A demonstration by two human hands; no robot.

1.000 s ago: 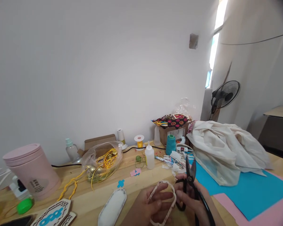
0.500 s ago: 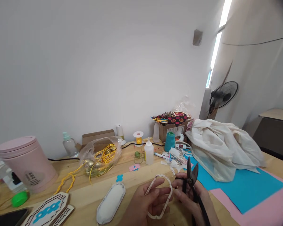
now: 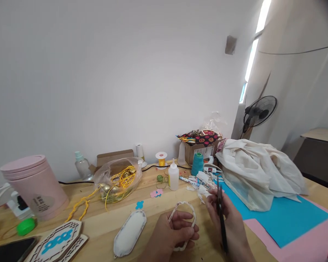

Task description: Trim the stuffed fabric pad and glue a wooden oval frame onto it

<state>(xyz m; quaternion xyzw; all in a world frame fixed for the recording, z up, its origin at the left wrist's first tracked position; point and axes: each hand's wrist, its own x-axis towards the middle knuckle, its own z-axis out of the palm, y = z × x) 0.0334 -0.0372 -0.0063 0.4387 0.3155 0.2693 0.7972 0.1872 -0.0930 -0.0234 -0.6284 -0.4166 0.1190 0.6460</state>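
My left hand point(image 3: 175, 234) is closed on a thin cloth-wrapped oval ring point(image 3: 184, 203), white with small dark marks; the thumb presses its lower part. To the right, black scissors point(image 3: 222, 227) are gripped in my right hand point(image 3: 232, 222), seen nearly edge-on with their tips pointing up and away. The scissors stand apart from the ring. Left of my hands lies a padded white elongated piece point(image 3: 129, 233) with a gathered edge. Just beyond it sits a blue paper flower point(image 3: 139, 205).
A glue bottle point(image 3: 174, 177), a teal thread cone point(image 3: 198, 164) and paper scraps point(image 3: 200, 185) are behind my hands. Blue paper point(image 3: 289, 222) and a white cloth bag point(image 3: 258, 171) lie right. Leftward are a bag of yellow cord point(image 3: 120, 180), patterned panels point(image 3: 57, 238) and a pink canister point(image 3: 35, 185).
The scissors have turned from showing parted blades to nearly edge-on, and my right hand has drawn slightly away from the ring. My left thumb has shifted onto the ring's lower right.
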